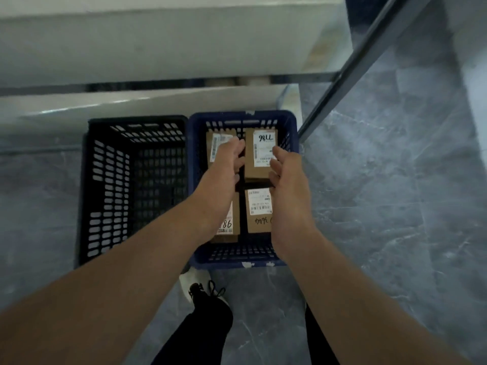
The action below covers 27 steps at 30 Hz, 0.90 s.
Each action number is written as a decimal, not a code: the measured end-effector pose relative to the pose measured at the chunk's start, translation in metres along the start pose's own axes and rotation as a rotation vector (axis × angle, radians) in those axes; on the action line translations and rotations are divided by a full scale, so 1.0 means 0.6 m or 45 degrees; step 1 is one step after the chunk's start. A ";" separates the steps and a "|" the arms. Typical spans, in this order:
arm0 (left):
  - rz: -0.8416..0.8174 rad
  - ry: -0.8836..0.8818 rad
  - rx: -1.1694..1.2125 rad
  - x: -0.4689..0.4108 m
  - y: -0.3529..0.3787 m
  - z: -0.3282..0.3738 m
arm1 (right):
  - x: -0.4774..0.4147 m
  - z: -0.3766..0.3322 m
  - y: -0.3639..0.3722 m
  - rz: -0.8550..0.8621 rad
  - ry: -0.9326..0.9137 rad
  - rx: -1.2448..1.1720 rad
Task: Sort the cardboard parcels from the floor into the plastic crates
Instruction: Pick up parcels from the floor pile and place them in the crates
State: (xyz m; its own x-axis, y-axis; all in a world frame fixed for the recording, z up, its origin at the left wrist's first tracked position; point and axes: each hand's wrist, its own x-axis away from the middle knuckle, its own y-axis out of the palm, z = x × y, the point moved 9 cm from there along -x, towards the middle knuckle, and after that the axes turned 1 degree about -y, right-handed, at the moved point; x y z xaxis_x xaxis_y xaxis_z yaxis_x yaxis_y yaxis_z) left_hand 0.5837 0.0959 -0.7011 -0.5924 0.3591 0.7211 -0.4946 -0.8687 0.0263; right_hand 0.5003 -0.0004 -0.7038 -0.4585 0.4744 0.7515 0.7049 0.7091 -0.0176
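A blue plastic crate (196,143) on the floor holds several cardboard parcels with white labels. The back-right parcel (259,156), marked "98LL", lies flat on top of another. My left hand (226,164) hovers just left of it with loosely curled fingers, and a dark gap separates them. My right hand (286,172) is at its right side, its relaxed fingertips at the parcel's edge. The front-right parcel (259,214) shows below my hands. The front-left parcel (232,227) and back-left parcel (218,146) are partly hidden by my left arm. A black plastic crate (105,185) stands to the left with nothing visible inside.
The two crates stand side by side on grey marbled floor (382,206), under the edge of a white shelf (131,106) with a metal frame leg (342,75) at the right. My feet and dark trousers (208,325) are just in front of the blue crate.
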 end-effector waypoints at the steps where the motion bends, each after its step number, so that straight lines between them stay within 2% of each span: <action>1: -0.010 0.014 -0.010 0.022 -0.004 0.025 | 0.025 -0.022 0.004 0.007 -0.023 -0.020; 7: 0.022 0.126 -0.049 0.199 -0.003 0.187 | 0.196 -0.175 0.025 -0.013 -0.194 -0.134; 10: 0.035 0.211 0.036 0.298 0.018 0.266 | 0.296 -0.266 0.018 -0.079 -0.284 -0.192; 15: 0.129 0.454 0.132 0.485 0.053 0.397 | 0.468 -0.420 -0.039 -0.176 -0.518 -0.070; 19: 0.249 0.551 0.247 0.635 0.081 0.480 | 0.622 -0.543 -0.088 -0.308 -0.711 -0.003; 27: 0.345 0.907 0.243 0.944 0.110 0.667 | 0.934 -0.734 -0.130 -0.541 -1.081 0.136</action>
State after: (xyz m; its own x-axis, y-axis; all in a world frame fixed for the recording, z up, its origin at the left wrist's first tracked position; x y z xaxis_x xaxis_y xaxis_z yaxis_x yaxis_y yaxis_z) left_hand 0.4700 0.1055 -0.0139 -0.9738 0.2027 0.1032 -0.1952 -0.9776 0.0784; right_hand 0.4269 -0.0193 0.0093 -0.9340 0.3569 -0.0196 0.3554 0.9331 0.0550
